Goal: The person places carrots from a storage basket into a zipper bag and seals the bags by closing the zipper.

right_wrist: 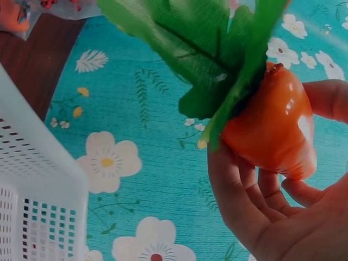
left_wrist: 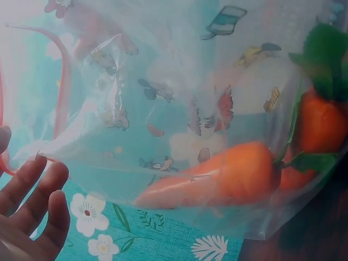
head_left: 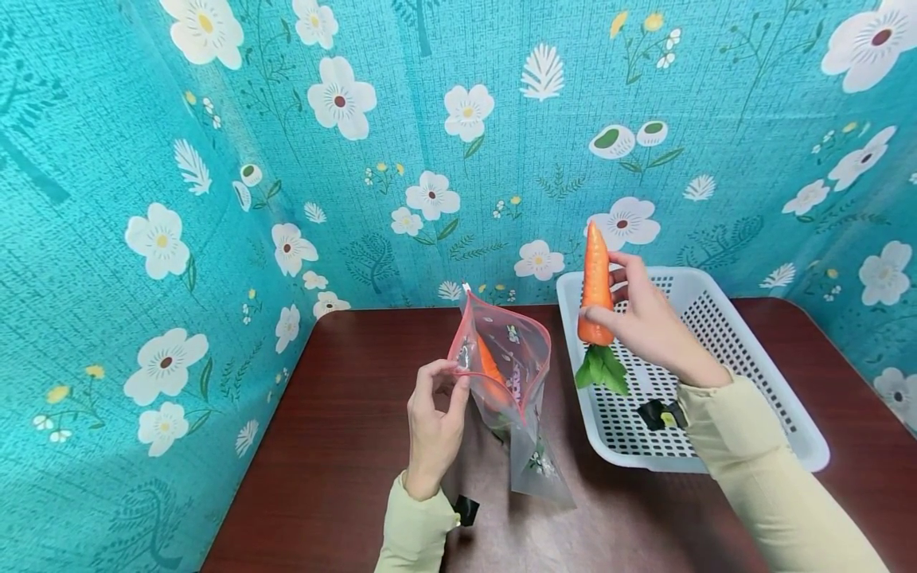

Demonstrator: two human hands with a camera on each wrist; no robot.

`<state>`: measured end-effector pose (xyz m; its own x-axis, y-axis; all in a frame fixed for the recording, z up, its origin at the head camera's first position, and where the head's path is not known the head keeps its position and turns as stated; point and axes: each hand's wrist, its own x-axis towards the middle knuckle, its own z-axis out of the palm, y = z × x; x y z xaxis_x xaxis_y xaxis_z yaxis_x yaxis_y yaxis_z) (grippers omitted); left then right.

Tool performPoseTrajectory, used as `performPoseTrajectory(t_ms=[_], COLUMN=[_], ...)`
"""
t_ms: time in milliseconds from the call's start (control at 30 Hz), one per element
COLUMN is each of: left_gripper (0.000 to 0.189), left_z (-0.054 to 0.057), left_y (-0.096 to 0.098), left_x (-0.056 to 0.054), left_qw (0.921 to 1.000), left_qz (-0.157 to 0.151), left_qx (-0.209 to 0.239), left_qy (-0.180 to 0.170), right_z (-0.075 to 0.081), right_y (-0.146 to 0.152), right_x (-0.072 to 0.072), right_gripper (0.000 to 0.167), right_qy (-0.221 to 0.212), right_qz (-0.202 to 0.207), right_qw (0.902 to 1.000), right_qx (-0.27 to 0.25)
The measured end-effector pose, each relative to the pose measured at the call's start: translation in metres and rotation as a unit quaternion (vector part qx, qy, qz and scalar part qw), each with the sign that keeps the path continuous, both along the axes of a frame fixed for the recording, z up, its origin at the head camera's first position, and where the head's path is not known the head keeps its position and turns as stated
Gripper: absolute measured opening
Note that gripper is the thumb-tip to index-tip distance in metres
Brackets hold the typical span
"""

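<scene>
I see the left hand (head_left: 433,418) pinching a gaping clear bag (head_left: 521,342), carrots (left_wrist: 234,176) inside. The right hand (head_left: 648,326) curls its fingers round another carrot (head_left: 596,282), leaves (head_left: 603,370) down, near the basket (head_left: 752,374)

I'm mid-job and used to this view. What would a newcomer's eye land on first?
Probably the bright orange carrot, held tip-up in the right hand near the left edge of the white basket, green leaves hanging below. Next, the red-rimmed clear bag left of the basket, gripped at its open mouth by the left hand, with carrots inside. Behind everything, the turquoise flowered cloth fills the background.
</scene>
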<state>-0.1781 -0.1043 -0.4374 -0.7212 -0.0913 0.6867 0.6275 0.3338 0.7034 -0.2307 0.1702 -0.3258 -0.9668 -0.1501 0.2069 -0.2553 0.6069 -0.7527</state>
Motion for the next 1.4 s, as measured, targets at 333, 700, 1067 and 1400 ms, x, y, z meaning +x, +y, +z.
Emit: performPoseTrajectory(t_ms=[333, 700, 1067, 1400], left_gripper=[0.022, 0.026, 0.028, 0.026], left_z=[-0.002, -0.001, 0.0, 0.0], left_y=[0.001, 0.002, 0.001, 0.0], left_x=[-0.002, -0.002, 0.0, 0.001], left_qw=[0.9999, 0.9998, 0.9996, 0.9996], left_qz=[-0.009, -0.016, -0.023, -0.024], left_qx=[0.009, 0.01, 0.013, 0.015], left_qy=[0.002, -0.012, -0.004, 0.002], right_z=[0.014, 0.026, 0.04, 0.049], right_y=[-0.003, -0.007, -0.011, -0.018], right_x=[0.008, 0.014, 0.022, 0.028], right_gripper=[0.075, 0.07, 0.073, 0.076], right_qy=[0.037, 0.043, 0.06, 0.105], right_qz=[0.003, -0.008, -0.01, -0.018], right_qw=[0.9982, 0.995, 0.9873, 0.9791], right_qx=[-0.047, -0.089, -0.147, -0.174])
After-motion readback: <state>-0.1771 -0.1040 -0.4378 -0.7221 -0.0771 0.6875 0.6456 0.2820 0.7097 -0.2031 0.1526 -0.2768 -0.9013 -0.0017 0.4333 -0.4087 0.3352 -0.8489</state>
